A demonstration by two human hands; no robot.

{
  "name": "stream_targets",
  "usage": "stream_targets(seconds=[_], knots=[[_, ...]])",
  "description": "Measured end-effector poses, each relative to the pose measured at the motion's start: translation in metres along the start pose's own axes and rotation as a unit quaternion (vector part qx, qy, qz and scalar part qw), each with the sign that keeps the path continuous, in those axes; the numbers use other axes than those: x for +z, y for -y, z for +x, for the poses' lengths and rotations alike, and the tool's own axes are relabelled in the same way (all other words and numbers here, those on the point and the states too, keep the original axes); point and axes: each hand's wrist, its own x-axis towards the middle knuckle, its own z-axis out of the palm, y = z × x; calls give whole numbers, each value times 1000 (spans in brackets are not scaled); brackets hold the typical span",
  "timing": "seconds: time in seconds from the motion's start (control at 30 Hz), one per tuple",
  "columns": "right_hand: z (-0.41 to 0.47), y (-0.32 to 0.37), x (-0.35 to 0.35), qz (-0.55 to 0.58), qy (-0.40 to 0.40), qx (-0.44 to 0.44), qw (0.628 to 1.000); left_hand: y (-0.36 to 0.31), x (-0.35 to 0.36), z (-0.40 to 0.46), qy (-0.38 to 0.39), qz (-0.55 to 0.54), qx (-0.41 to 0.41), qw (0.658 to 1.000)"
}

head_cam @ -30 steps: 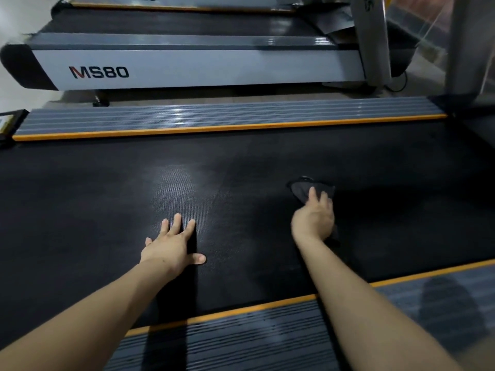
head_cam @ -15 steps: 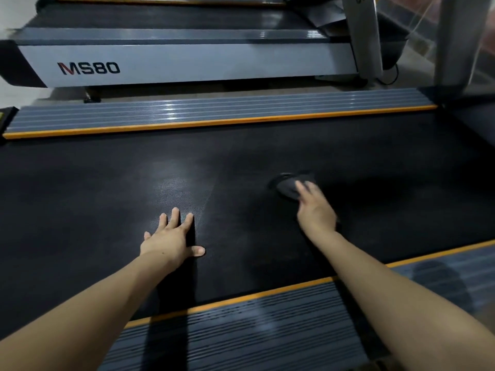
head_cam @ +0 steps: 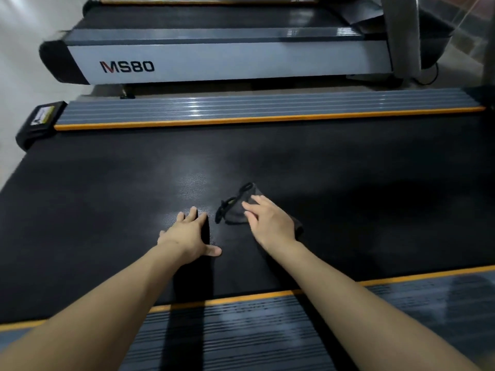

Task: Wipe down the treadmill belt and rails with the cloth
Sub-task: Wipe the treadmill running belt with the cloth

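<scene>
- While we look down across the treadmill, our left hand [head_cam: 188,234] lies flat on the black belt [head_cam: 107,210], fingers straight and close together, thumb stretched out to the right, gripping nothing.
- Our right hand [head_cam: 269,223] rests on the dark cloth [head_cam: 237,210], with its fingers straight and slightly spread, pressing the fabric down onto the belt rather than curling round it.
- We see the cloth bunched under and ahead of the right fingers [head_cam: 250,207], near the middle of the belt; a looped dark edge of it sticks out toward the left, and a small corner shows past the right side of the hand.
- We find the two hands near each other but apart, the cloth lying just beside the left hand's fingertips without touching them.
- Both our bare forearms reach in from the bottom edge and cross over the near rail [head_cam: 241,333], a ribbed grey strip bordered by an orange line.
- We see the far rail [head_cam: 267,107], ribbed grey with the same orange edge, running along the other side of the belt.
- Beyond it stands a second treadmill [head_cam: 227,58] with a pale side panel marked MS80.
</scene>
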Motion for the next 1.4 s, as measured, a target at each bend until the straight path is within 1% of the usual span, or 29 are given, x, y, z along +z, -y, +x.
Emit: stream_targets(seconds=[0.07, 0.13, 0.2, 0.3, 0.33, 0.43, 0.47, 0.53, 0.6, 0.67, 0.7, 0.8, 0.83, 0.9, 0.97, 1.03, 1.1, 1.13, 1.17, 1.23, 1.33, 1.4], knots=[[0, -9, -4, -21, 9, -12, 1000, 0, 2, 3, 2, 1, 0, 1000], [6, -8, -5, 5, 12, -4, 1000, -1, 2, 5, 13, 0, -2, 1000], [18, -5, 0, 26, -13, -4, 1000, -2, 3, 5, 17, -5, -4, 1000], [58, -4, 4, 23, -59, -6, 998, 0, 7, 6, 16, -10, 1, 1000], [78, -4, 4, 23, -53, 4, 998, 1, 8, 7, 17, -11, 2, 1000], [143, 1, 6, 11, 3, 48, 999, 4, 14, 11, 15, -2, 3, 1000], [157, 1, 8, -7, 21, 54, 998, 3, 14, 11, 14, 0, 1, 1000], [166, -3, 12, -37, 41, 36, 998, 2, 13, 11, 17, -1, -4, 1000], [144, -7, 12, -15, 22, -4, 1000, 1, 12, 11, 22, -5, -6, 1000], [101, -14, 9, 13, -13, -55, 998, 1, 12, 11, 19, -9, -5, 1000], [75, -17, 6, 15, -13, -73, 997, 1, 13, 10, 17, -11, -6, 1000], [8, -29, 1, 7, 25, -148, 989, 1, 15, 11, 13, -3, -5, 1000], [-1, -33, -1, 11, 38, -170, 985, 1, 15, 11, 12, 1, -4, 1000], [13, -41, -3, 29, 50, -197, 979, 2, 17, 12, 8, 4, -2, 1000], [54, -41, 0, 28, 39, -175, 983, 3, 18, 12, 10, 7, -3, 1000], [108, -33, 2, 9, 5, -90, 996, 4, 20, 13, 10, 7, 1, 1000], [152, -21, 3, 7, -2, 1, 1000, 4, 18, 13, 8, 6, 4, 1000], [164, -18, 6, 4, 2, 24, 1000, 3, 17, 12, 9, 6, 1, 1000], [167, -16, 8, -1, 8, 26, 1000, 3, 15, 11, 14, 4, -2, 1000], [144, -14, 8, 3, 5, -3, 1000, 0, 13, 9, 19, -2, -4, 1000], [54, -18, 3, 14, 1, -85, 996, -1, 11, 7, 16, -11, -4, 1000], [-8, -26, -3, 26, 41, -164, 985, 0, 10, 6, 16, -11, -2, 1000]])
